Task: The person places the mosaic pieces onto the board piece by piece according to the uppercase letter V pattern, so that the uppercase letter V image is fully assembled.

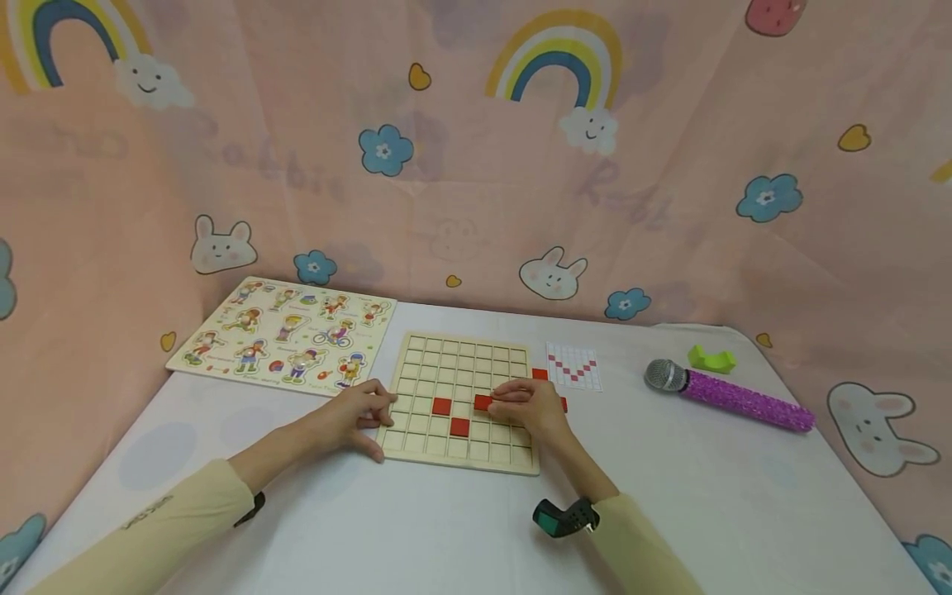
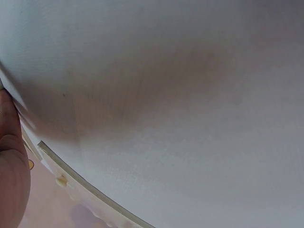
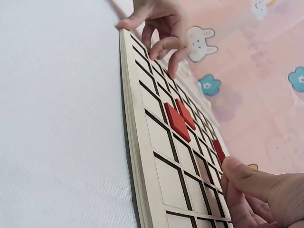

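A wooden grid board lies on the white table. My left hand rests at its left side, thumb by the near corner and bent fingers on the rim; the right wrist view shows those fingertips on the grid. My right hand pinches a red square tile between thumb and fingers, close over the board's middle. Two red tiles lie on the grid, the left tile and the nearer tile. Only part of the left hand shows in its own wrist view.
More red tiles lie right of the board, partly behind my hand. A white pattern card with a red V lies farther back. A picture puzzle board is at left; a purple microphone and a green curved piece at right.
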`<state>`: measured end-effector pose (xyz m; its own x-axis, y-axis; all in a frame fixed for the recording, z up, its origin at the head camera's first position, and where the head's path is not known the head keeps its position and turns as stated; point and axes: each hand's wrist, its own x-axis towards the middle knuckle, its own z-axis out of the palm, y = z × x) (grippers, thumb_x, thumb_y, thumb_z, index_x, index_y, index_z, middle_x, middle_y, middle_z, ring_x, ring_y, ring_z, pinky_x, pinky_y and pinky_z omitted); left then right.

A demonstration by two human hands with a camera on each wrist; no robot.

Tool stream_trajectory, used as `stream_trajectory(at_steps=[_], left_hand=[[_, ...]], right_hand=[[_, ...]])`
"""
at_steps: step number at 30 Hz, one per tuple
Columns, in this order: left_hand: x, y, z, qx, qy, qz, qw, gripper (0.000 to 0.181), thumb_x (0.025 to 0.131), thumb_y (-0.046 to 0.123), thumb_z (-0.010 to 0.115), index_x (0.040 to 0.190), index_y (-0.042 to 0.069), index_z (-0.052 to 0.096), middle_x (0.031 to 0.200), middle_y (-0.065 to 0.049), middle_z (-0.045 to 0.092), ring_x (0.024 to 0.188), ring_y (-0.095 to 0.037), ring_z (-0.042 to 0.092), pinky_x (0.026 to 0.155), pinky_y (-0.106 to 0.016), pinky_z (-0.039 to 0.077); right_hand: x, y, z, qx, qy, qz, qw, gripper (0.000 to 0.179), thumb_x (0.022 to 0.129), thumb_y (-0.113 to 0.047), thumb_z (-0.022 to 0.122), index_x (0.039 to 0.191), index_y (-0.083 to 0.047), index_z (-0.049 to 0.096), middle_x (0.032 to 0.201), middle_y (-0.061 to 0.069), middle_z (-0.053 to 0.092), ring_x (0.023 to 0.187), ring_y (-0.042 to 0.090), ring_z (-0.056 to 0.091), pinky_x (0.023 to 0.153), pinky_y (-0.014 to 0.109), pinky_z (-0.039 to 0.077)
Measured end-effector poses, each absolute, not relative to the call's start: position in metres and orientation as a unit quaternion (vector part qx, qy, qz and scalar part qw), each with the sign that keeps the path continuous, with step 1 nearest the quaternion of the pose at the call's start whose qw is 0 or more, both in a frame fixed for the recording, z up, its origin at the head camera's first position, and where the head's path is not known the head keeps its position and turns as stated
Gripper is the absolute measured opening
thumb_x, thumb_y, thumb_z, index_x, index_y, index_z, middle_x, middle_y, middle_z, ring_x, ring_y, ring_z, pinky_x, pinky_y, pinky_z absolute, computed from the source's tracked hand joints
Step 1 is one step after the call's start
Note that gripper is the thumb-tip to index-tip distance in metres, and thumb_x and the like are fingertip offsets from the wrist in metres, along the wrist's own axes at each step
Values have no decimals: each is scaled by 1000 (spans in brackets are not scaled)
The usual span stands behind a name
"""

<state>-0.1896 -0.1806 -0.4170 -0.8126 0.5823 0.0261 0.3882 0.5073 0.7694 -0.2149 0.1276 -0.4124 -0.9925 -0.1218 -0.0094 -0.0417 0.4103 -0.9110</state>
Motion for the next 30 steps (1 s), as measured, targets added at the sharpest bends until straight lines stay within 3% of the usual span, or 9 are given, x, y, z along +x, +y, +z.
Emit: stream_trajectory(at_steps=[7,17,30], left_hand=[[-189,-180,-418,282,861,407,119,33,63,20,87,83,10,63,108,-3,50,132,-33,43,94,-22,50],[-190,-181,-418,310,853,407,100,34,62,17,87,83,6,63,103,-7,51,129,-38,44,92,-24,52],[-189,-181,-418,307,854,406,104,33,63,19,86,83,7,63,104,-7,50,129,-37,44,92,-23,51]], right_hand=[[-219,114,-417,-47,836,-546,29,19,75,-3,80,92,1,71,86,12,73,85,21,71,80,28,57],[-223,100,-420,-48,833,-550,29,19,74,-4,81,90,0,72,84,10,73,87,22,69,87,36,55],[-225,86,-419,-59,819,-569,31,21,75,-3,80,93,1,70,86,12,72,81,22,71,81,30,58]])
